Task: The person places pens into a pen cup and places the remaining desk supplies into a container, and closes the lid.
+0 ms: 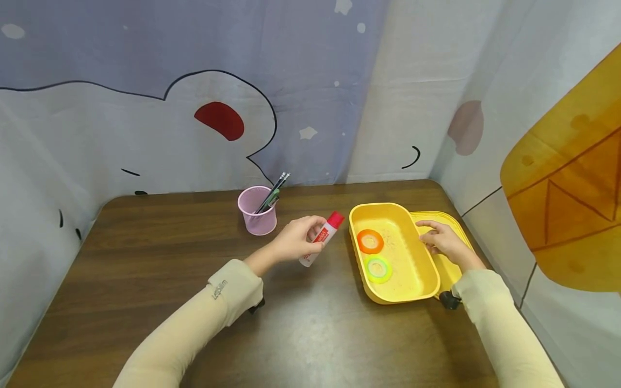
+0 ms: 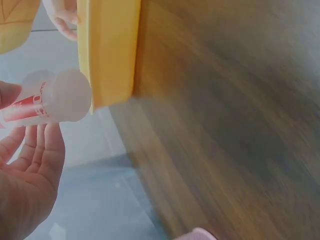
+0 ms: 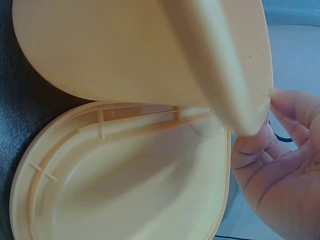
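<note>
A glue stick (image 1: 326,234) with a red cap and a white body tilts above the table, pinched between the thumb and fingers of my left hand (image 1: 297,237). Its pale rounded base (image 2: 75,95) faces the left wrist camera. To its right stands a yellow plastic box (image 1: 400,275), with an orange ring-shaped roll (image 1: 370,241) and a yellow-green one (image 1: 378,269) lying along its left side. My right hand (image 1: 446,243) grips the box's right rim; in the right wrist view the thumb and fingers (image 3: 252,150) meet at its wall.
A yellow lid (image 1: 443,264) lies under and right of the box, its ribbed inner side (image 3: 125,190) up. Behind the left hand stands a pink cup (image 1: 259,221) with pencils (image 1: 274,191). A printed curtain (image 1: 310,97) borders the brown table (image 1: 170,258) at the back and sides.
</note>
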A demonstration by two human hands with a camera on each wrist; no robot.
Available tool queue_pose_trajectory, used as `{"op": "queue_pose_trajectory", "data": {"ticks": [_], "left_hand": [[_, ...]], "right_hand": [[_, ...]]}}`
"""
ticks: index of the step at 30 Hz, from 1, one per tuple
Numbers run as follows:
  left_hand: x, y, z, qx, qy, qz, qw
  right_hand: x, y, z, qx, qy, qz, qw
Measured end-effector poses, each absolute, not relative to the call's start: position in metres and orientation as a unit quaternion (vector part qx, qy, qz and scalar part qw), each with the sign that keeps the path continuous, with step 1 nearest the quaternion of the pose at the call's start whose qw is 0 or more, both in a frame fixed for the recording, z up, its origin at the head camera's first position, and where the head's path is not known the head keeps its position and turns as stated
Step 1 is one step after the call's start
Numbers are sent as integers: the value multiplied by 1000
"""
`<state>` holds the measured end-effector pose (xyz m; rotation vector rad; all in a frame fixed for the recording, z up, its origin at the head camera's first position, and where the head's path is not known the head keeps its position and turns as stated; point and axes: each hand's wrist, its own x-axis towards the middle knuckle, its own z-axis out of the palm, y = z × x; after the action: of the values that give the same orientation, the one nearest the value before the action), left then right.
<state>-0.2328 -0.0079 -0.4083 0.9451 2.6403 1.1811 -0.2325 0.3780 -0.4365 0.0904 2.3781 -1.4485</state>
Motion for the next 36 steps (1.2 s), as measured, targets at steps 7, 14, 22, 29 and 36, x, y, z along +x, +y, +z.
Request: {"op": "queue_pose_trajectory", "data": {"ticks": [7,14,22,29,36], "left_hand": [[-229,16,-406,323,840,434,34],[-226,43,-411,325,829,454,29],[-220,75,-418,327,823,464,24],[-214,103,-423,337,837,432,12],[-205,124,-430,379,850,365,21]], "right_hand": [[-231,377,-435,30,845,-505,175],[-231,377,-434,31,843,-507,176],[-232,378,-436,32,839,-514,174],[-232,379,-437,33,839,-515,172],[-232,378,-438,34,838,-517,170]]}}
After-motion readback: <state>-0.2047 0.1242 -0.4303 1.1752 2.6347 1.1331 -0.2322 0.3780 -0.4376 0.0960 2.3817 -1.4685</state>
